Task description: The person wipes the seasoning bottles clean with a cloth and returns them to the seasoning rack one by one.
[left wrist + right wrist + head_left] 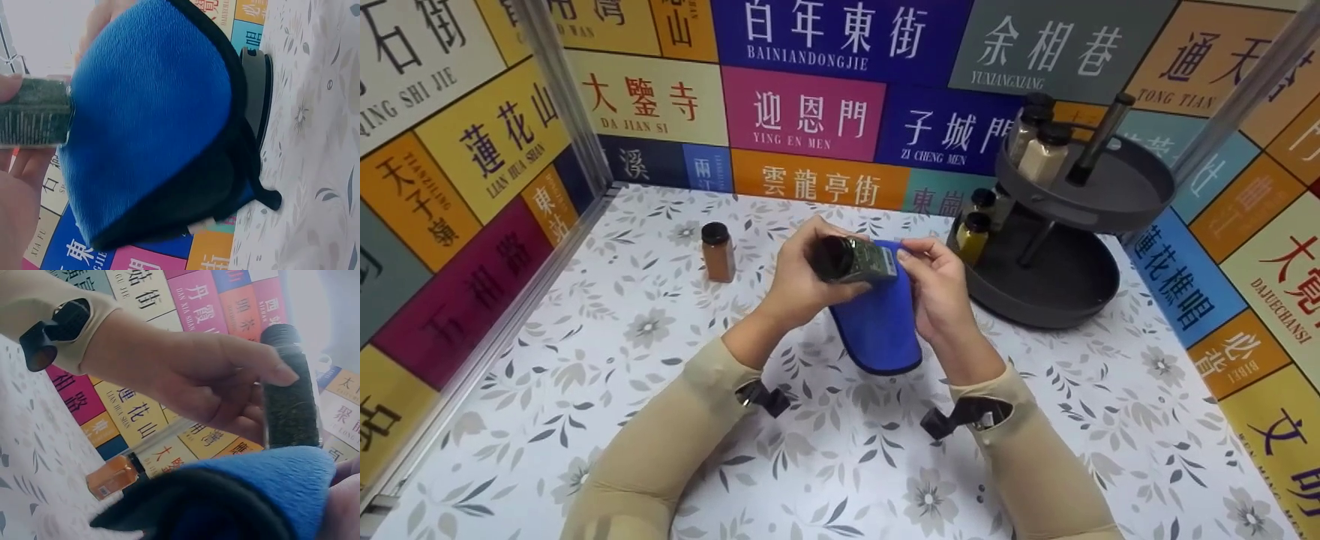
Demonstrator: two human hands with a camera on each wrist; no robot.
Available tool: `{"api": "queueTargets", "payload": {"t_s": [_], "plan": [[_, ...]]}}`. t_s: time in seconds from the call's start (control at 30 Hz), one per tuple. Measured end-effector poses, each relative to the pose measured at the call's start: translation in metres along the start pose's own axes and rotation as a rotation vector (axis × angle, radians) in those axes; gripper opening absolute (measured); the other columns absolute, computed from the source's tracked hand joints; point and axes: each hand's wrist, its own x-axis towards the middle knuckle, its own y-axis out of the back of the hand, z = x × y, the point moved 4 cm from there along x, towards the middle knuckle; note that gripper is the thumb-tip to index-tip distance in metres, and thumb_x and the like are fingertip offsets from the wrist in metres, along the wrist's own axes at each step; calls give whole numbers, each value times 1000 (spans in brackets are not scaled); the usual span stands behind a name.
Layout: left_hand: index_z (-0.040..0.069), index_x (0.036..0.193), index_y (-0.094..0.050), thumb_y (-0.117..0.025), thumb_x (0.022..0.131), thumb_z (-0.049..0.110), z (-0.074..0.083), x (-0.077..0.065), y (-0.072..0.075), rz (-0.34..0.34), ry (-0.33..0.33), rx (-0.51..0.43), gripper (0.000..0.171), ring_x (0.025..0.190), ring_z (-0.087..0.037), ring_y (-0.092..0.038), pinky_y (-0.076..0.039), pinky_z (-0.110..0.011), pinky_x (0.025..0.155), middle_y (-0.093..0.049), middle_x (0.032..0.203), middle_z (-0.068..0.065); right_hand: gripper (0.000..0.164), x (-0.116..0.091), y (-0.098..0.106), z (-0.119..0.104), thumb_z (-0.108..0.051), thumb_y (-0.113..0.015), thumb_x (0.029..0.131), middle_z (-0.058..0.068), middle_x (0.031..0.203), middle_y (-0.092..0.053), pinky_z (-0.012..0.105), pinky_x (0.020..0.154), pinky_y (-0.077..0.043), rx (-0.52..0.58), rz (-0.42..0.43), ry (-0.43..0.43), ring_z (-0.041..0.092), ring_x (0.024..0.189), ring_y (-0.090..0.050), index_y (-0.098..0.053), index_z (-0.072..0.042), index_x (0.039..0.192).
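Note:
My left hand (793, 276) grips a spice jar (874, 259) with a black cap and dark green contents. The jar is tilted, its cap toward the head camera. A blue cloth (877, 330) with a black border hangs from my right hand (946, 291), which pinches it near the jar's base. In the right wrist view the fluffy blue cloth (275, 478) meets the bottom of the green jar (292, 405). Seen from the left wrist, the cloth (152, 95) spreads wide right beside the jar's end (39, 115).
An orange-brown spice jar (718, 256) with a black cap stands on the floral tabletop, left of my hands. At the right is a dark two-tier round rack (1050, 304). A pale jar (1044, 157) sits on its upper tier, a yellow jar (973, 238) on the lower. Sign-covered walls surround the table.

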Motion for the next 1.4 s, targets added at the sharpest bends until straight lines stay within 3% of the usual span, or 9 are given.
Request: {"api": "queueTargets", "payload": {"t_s": [0.23,0.43,0.67,0.87,1.07,1.4], "plan": [[0,109,-59,-93,74,4,6,0,5,57,5,66,49,108,-24,-72,-60,-37,96,-75,118,-15,25,-2,-5,2,17,-55,99,3,86,-66,20,68,-57,-4,-88,0,11,76,-65,-68,-4,97],[1,111,-58,-91,74,1,11,3,10,32,-1,36,49,113,-27,-73,-60,-41,102,-73,121,-17,24,-3,0,-8,15,-59,98,5,89,-68,22,69,-58,-33,-143,31,13,76,-67,-70,-6,97],[-3,110,-59,-91,73,-2,12,4,9,-31,-8,13,50,112,-29,-73,-60,-46,102,-75,120,-20,28,-2,3,-11,13,-56,101,4,89,-68,21,70,-58,-40,-109,-1,13,78,-67,-68,-11,95],[-1,105,-59,-90,71,-2,10,4,4,-17,13,-34,46,112,-29,-73,-60,-43,100,-76,119,-17,21,-4,0,-5,10,-60,100,5,92,-66,22,71,-57,2,-52,9,13,79,-66,-68,-9,95],[-4,108,-61,-91,72,-4,11,2,3,-29,-18,-20,47,115,-28,-73,-59,-46,105,-77,121,-18,22,-6,2,-8,12,-59,99,6,89,-66,23,69,-59,18,-75,15,14,77,-66,-67,-8,94],[-7,113,-62,-89,72,-8,11,3,8,-42,-13,-35,49,113,-26,-74,-60,-42,104,-79,120,-10,25,-1,5,-8,10,-53,101,4,88,-65,21,65,-57,-76,-174,-35,13,74,-65,-65,-10,94]]}}
